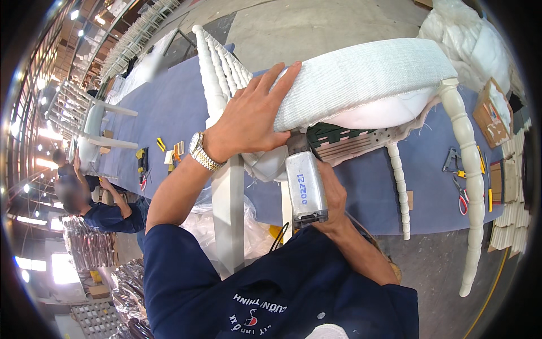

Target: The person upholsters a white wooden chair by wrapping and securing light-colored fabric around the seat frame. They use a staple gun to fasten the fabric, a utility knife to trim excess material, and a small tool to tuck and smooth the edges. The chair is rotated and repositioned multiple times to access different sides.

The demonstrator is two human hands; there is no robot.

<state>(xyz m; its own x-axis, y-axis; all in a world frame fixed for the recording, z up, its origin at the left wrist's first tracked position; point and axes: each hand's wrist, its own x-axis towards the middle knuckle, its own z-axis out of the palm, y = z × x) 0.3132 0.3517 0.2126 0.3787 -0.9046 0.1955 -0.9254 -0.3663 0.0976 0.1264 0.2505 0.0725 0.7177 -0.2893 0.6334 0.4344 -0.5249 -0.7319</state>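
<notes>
A white chair lies on its side, its seat [361,79] covered in pale woven fabric with rough edges folded toward the underside. My left hand [248,116], a watch on its wrist, lies over the covered seat with fingers stretched out and its thumb at the edge. In my right hand [332,195] is a silver staple gun [304,183], its nose against the underside edge right beside my left thumb. My right fingers are partly hidden behind the gun. Green webbing [333,134] and white padding [384,110] show inside the frame.
The chair rests on a blue-covered table [186,107]. Turned legs [466,147] reach out at right. Pliers [462,198] and a stapler [450,160] lie at right, a yellow-black tool [141,161] at left. Another chair [96,124] and a co-worker [116,212] are farther left.
</notes>
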